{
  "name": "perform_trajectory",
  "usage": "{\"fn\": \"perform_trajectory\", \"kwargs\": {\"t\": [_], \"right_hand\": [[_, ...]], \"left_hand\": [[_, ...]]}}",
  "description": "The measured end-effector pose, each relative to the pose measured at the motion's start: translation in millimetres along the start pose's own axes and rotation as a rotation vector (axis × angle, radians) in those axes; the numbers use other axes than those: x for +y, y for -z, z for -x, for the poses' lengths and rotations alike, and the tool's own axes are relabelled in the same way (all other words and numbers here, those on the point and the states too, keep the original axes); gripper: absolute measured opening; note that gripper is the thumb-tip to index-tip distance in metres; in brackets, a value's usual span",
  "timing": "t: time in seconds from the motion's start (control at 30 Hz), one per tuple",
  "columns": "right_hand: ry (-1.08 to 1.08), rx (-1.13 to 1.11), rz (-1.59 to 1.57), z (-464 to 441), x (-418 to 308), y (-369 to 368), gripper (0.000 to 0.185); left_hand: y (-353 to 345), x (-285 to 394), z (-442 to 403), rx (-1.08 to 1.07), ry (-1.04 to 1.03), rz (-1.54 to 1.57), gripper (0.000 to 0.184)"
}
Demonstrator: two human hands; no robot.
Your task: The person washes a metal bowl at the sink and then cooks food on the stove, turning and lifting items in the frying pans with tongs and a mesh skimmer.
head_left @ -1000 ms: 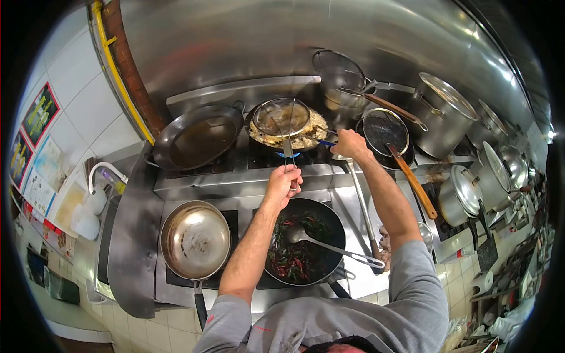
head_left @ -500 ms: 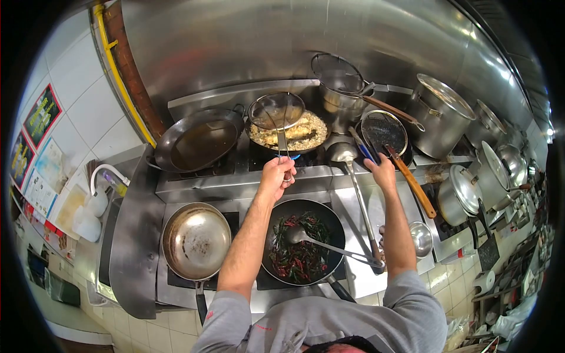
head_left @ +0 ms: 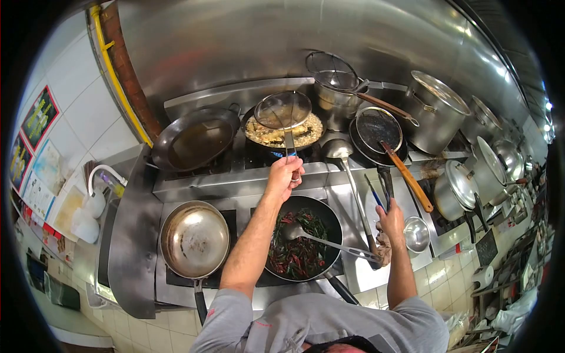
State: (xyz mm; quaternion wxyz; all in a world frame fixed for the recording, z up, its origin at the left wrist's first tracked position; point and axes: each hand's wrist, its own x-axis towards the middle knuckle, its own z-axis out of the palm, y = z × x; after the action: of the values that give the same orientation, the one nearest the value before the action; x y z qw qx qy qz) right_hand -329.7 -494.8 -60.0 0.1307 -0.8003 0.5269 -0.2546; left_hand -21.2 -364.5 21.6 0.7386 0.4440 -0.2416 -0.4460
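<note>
My left hand (head_left: 286, 175) is closed round the handle of a wire-mesh strainer (head_left: 283, 110). The strainer hangs over a pan of bubbling oil (head_left: 306, 130), where golden, battered-looking pieces are frying; its mesh hides part of them. My right hand (head_left: 391, 220) grips a slim blue utensil (head_left: 374, 191) that looks like tongs, pointing away from me above the steel counter. Close to its tip is the black handle (head_left: 386, 181) of a pan at the back. Left of this hand lies a long steel ladle (head_left: 353, 194).
Nearer me, a wok (head_left: 300, 262) holds dark leaves and red chillies with a spoon in it. A steel frying pan (head_left: 195, 238) and a dark wok with oil (head_left: 197, 141) are on the left. A wooden-handled strainer (head_left: 412, 179), a small bowl (head_left: 416, 235) and a pot (head_left: 438, 112) stand right.
My right hand has drawn back toward me with the blue tongs, away from the rear pan. My left hand and the strainer have shifted slightly right, still over the frying pan of oil.
</note>
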Motion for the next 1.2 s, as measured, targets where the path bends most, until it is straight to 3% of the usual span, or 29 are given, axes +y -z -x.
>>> {"fn": "perform_trajectory", "kwargs": {"t": [0.1, 0.17, 0.2, 0.23, 0.3, 0.33, 0.47, 0.57, 0.6, 0.67, 0.8, 0.87, 1.1, 1.2], "right_hand": [[-0.075, -0.092, -0.033, 21, -16, 20, 0.057], [-0.087, -0.213, -0.238, 39, -13, 25, 0.059], [0.047, -0.067, -0.193, 39, 30, -10, 0.061], [0.049, -0.068, -0.191, 44, 42, -18, 0.061], [-0.119, -0.102, -0.246, 49, 53, -22, 0.058], [-0.131, -0.103, -0.236, 56, 21, 6, 0.053], [-0.181, -0.107, -0.174, 56, 19, 11, 0.048], [0.167, 0.043, -0.09, 55, 4, 17, 0.044], [0.039, -0.096, -0.212, 53, -15, 31, 0.042], [0.047, -0.113, -0.232, 35, -37, 32, 0.04], [0.378, 0.149, -0.095, -29, -98, 17, 0.051], [0.462, 0.126, -0.043, -59, -140, 13, 0.055], [0.809, 0.174, 0.244, -154, -240, -52, 0.025], [0.87, 0.142, 0.38, -180, -260, -82, 0.022]], "left_hand": [[-1, 0, 5, -0.054, -0.01, 0.052, 0.008], [-2, 1, 9, -0.052, -0.008, 0.04, 0.009], [-2, 1, 11, -0.051, -0.015, 0.034, 0.009], [-2, 1, 12, -0.051, -0.024, 0.027, 0.009], [-2, 0, 14, -0.055, -0.027, 0.025, 0.009], [-3, 0, 15, -0.06, -0.028, 0.019, 0.01], [-8, 1, 20, -0.032, -0.025, 0.026, 0.009], [-3, 8, 23, -0.041, -0.016, 0.024, 0.009], [1, 11, 23, -0.044, -0.023, 0.009, 0.009], [7, 20, 22, -0.046, -0.029, -0.019, 0.01], [14, 38, 22, -0.028, -0.057, -0.06, 0.009], [19, 46, 23, -0.001, -0.075, -0.069, 0.009], [36, 64, 30, 0.049, -0.092, -0.066, 0.01], [44, 66, 27, 0.039, -0.1, -0.055, 0.01]]}}
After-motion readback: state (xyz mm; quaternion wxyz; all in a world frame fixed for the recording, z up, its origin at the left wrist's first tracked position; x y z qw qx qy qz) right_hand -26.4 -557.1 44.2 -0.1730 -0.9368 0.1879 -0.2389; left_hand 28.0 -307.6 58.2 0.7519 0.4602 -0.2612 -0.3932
